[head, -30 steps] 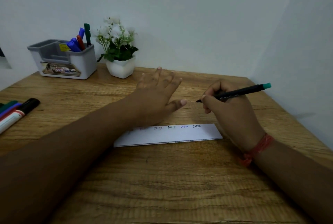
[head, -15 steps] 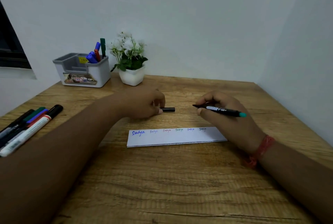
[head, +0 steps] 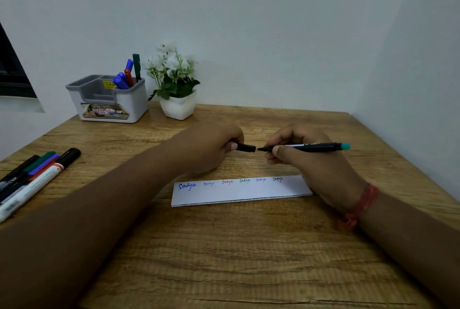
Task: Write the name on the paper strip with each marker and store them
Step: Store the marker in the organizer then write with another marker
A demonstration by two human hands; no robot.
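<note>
Marker [head: 311,147] in right hand [head: 301,157], cap [head: 246,147] in left hand [head: 211,147].

Counted: two hands, left hand [head: 211,145] and right hand [head: 306,152]. One uncapped marker [head: 311,147], one cap [head: 245,147]. One paper strip [head: 239,193], six names written. One organizer [head: 109,102], one potted plant [head: 174,84]. Loose markers [head: 37,174] at left: count unclear.
</note>
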